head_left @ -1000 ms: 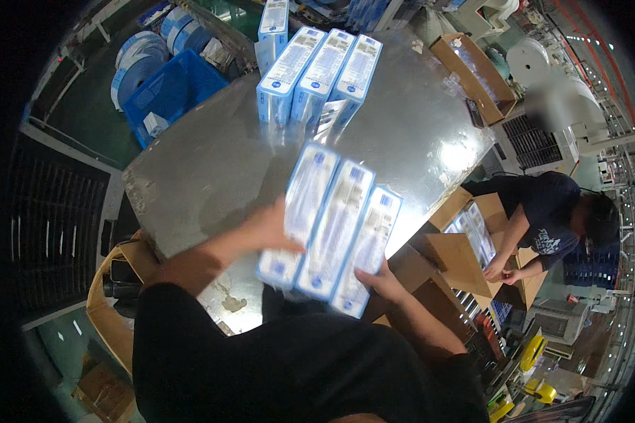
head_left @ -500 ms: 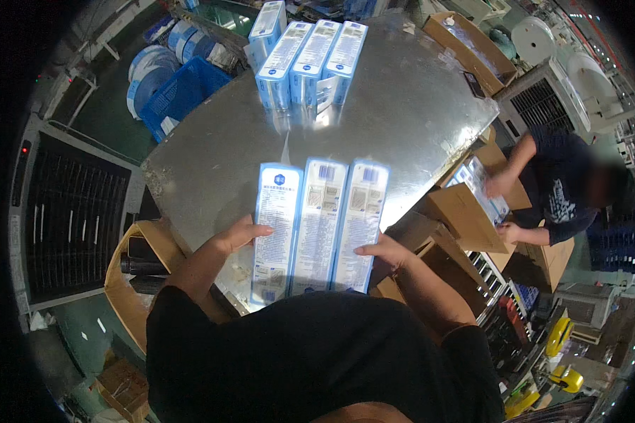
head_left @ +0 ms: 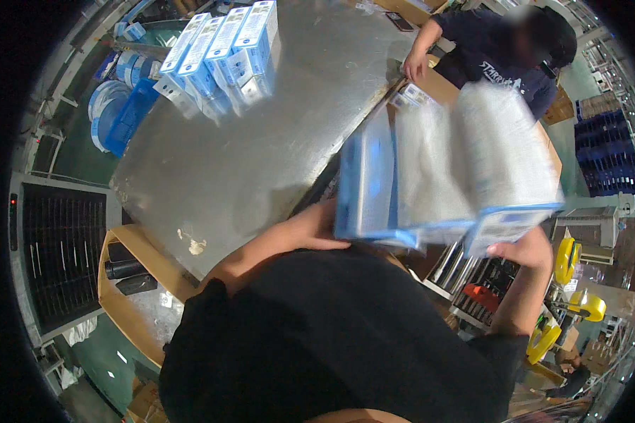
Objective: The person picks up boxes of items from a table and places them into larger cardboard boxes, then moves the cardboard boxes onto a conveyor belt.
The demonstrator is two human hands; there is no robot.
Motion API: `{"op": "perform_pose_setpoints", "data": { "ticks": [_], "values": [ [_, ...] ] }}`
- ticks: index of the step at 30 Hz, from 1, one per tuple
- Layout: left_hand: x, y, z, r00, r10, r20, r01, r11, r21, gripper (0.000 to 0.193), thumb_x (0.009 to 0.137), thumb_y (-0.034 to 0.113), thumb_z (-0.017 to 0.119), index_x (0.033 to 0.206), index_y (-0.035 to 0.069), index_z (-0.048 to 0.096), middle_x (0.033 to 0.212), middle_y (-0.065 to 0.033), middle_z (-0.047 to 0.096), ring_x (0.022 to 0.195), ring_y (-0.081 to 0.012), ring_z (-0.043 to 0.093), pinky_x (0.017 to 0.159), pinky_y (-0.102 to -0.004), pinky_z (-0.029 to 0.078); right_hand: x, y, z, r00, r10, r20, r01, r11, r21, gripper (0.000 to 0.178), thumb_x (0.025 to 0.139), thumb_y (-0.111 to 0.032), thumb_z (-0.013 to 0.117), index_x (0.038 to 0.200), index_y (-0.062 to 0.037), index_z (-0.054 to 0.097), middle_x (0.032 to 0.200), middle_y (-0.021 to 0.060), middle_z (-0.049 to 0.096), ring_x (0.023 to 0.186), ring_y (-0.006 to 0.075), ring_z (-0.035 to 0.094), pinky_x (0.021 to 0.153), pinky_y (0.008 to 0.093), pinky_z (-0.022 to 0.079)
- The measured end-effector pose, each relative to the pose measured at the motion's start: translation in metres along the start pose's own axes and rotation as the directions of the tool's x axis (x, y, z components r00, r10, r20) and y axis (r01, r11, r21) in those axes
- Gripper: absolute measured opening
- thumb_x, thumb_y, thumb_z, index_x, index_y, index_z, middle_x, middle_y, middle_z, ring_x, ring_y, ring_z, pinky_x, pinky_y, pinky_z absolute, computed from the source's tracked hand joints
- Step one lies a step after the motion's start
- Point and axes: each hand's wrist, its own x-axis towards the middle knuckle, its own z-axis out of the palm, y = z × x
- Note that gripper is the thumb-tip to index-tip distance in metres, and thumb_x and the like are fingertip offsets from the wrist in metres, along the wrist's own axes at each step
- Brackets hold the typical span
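Three blue-and-white packs (head_left: pixel 430 176) are squeezed side by side between my two hands, raised off the table and smeared by motion. The two on the right turn a white, soft-looking side upward; the leftmost shows a bluish, glossy face. My left hand (head_left: pixel 324 227) presses on the left end of the row, its fingers partly behind the pack. At the lower right corner, my right hand (head_left: pixel 525 252) grips the other end with its thumb on the front edge. Beneath and behind the packs, a cardboard carton (head_left: pixel 441 84) is largely hidden.
Several similar packs (head_left: pixel 219 46) stand in a row on the metal table (head_left: pixel 275 141) at the far left. A co-worker (head_left: pixel 494 60) leans over the carton on the far right. An open cardboard box (head_left: pixel 137 310) sits at left, and rollers (head_left: pixel 448 271) run below the packs.
I have turned to the right. Both hands carried the three packs off the table toward the carton, tipping them so their printed faces no longer face me. The co-worker's arm has drawn back.
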Motion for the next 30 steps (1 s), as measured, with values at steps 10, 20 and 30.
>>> {"op": "perform_pose_setpoints", "data": {
  "ticks": [10,20,30],
  "values": [
    [-0.056,-0.086,-0.050,0.622,-0.450,-0.641,0.580,0.814,-0.009,0.045,0.085,0.009,0.068,0.127,0.005,0.054,0.112,-0.0080,0.060,0.100,-0.0124,0.057,0.089,-0.0265,0.047,0.191,0.288,0.116,0.997,0.040,-0.062,-0.074,0.596,-0.800,0.058,0.086,-0.043,0.060,0.135,-0.0167,0.045,0.134,0.0146,0.052,0.113,0.0390,0.055,0.093,0.0458,0.045],
    [-0.363,-0.051,-0.079,-0.082,0.026,-0.996,0.854,0.518,-0.057,0.030,0.096,0.016,0.055,0.120,-0.002,0.058,0.109,-0.0107,0.063,0.099,-0.0160,0.060,0.088,-0.0287,0.048,0.244,0.275,0.143,0.805,0.553,-0.217,-0.519,0.477,-0.709,0.123,0.063,-0.059,0.077,0.152,-0.0231,0.001,0.158,0.0132,-0.001,0.142,0.0467,0.002,0.104,0.0706,0.018],
    [-0.591,-0.135,-0.024,-0.428,-0.633,-0.646,0.754,-0.643,0.131,0.040,0.094,0.033,0.051,0.123,0.006,0.058,0.117,-0.0138,0.064,0.100,-0.0252,0.064,0.083,-0.0337,0.050,0.278,0.272,0.125,0.788,0.582,-0.200,-0.506,0.428,-0.749,0.123,0.062,-0.060,0.077,0.152,-0.0264,0.002,0.159,0.0125,-0.003,0.144,0.0411,0.006,0.103,0.0733,0.015]
  ]
}}
